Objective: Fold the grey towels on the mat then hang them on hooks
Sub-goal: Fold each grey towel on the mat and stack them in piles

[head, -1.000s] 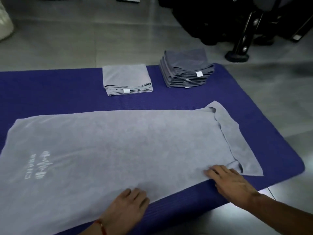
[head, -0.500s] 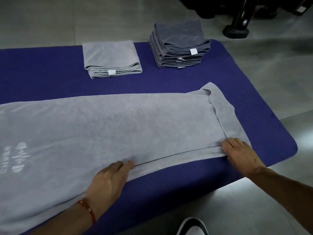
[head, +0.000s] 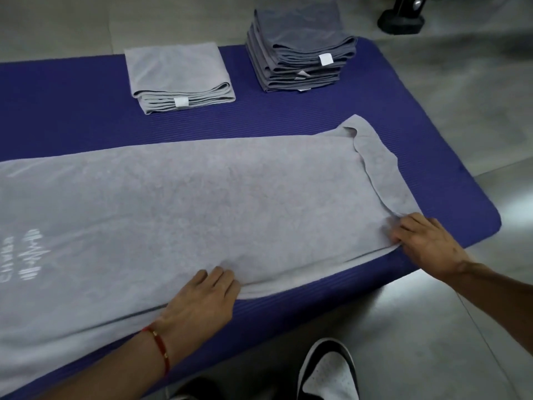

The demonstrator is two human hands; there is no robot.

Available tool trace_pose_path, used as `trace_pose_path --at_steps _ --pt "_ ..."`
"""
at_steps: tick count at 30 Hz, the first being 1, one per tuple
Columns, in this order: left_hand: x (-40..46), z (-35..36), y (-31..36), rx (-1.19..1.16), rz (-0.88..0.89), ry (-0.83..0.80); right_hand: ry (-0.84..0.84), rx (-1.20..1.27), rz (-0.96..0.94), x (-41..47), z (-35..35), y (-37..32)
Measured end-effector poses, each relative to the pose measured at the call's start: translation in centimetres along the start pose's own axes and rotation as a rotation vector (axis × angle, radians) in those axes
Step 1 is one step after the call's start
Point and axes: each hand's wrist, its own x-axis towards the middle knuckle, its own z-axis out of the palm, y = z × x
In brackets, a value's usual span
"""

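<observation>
Along the near edge of the purple mat (head: 331, 111), a large light-grey towel (head: 187, 203) lies spread lengthwise. Its left end runs out of view; its right end stops short of the mat's right edge, with a strip already turned over there.

Left hand (head: 202, 298): on the towel's near edge about mid-length, fingers bent over the hem and seemingly pinching it; the thumb is hidden, so the grip is a judgement. Red cord on that wrist.

Right hand (head: 427, 243): at the towel's near right corner, fingers bunched into the cloth, which puckers round them. Looks like a pinch on the corner.

Far edge of mat: one folded light-grey towel (head: 178, 73) left of centre, and a stack of darker grey folded towels (head: 300, 53) towards the far right corner. Well apart from the work. No hooks in view.

Step in hand, as I read it: starting the lengthwise fold of the spread towel, near edge taken up at two points.

Next move calls for:
- lifting both points together and carrying the near edge across to meet the far edge
- keeping the hem taut between the hands so it lands straight
- squaring the turned-over right end, which sits uneven at the far corner
</observation>
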Motion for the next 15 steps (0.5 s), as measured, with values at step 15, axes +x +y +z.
trace_pose_path --at_steps 15 --pt "3.5 -0.8 -3.1 -0.068 -0.035 -0.113 -0.153 0.644 1.193 1.2 1.5 1.5"
